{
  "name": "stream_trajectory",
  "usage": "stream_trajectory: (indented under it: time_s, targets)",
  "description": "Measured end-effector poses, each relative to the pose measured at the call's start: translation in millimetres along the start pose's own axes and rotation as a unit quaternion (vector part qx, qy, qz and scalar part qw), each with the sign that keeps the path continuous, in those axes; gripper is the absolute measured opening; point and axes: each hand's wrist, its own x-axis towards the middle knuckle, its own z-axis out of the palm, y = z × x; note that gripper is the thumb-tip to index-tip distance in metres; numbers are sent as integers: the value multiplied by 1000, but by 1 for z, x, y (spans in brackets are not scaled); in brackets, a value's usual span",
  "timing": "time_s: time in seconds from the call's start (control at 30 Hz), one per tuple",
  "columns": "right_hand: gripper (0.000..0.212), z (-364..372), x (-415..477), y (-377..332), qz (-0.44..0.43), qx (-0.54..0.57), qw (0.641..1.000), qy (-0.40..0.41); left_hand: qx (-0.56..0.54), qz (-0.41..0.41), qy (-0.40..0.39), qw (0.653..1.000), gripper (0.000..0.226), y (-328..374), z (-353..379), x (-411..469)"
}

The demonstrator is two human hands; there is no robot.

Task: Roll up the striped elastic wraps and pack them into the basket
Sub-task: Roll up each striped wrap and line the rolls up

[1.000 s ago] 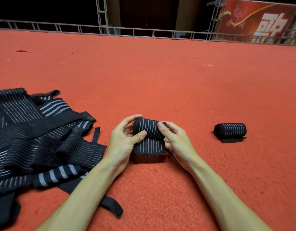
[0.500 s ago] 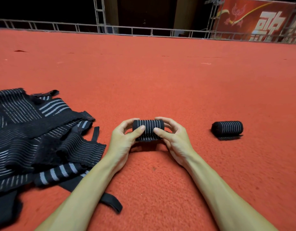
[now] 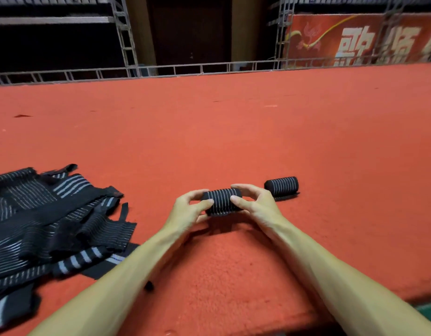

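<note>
A fully rolled black wrap with pale stripes [image 3: 221,202] is held between both hands, slightly above the red carpet. My left hand [image 3: 187,209] grips its left end, thumb on the front and fingers curled over the top. My right hand [image 3: 255,202] grips its right end the same way. A second rolled striped wrap [image 3: 281,186] lies on the carpet just right of my right hand. A heap of unrolled striped wraps [image 3: 51,224] lies at the left. No basket is in view.
The red carpet [image 3: 233,132] stretches far ahead to a metal truss rail [image 3: 185,69]. Its front edge drops off at the lower right [image 3: 403,294]. A red banner [image 3: 367,40] hangs at the back right.
The wrap's loose tail has been rolled in, leaving a tight cylinder. Both hands have lifted it a little and shifted toward the other roll. The head has tilted up.
</note>
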Motion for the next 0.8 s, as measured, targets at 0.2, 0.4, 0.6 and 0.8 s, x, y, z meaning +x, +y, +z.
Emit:
stream_trajectory:
  time_s: [0.2,0.4,0.6,0.8]
  targets:
    - [26,-91,-22,-6,-18,-109,991,72,109,63,-48,991,20,-18,87,8]
    - [27,-154,-25,9,-29,-258,961,93,171,79,-57,980,41,-42,147,24]
    - [33,-157,-9,18,-47,-307,937,158,218,126,45,967,43,-55,169,35]
    - [40,-154,-5,22,-41,-335,928,159,261,149,71,951,48,-59,173,38]
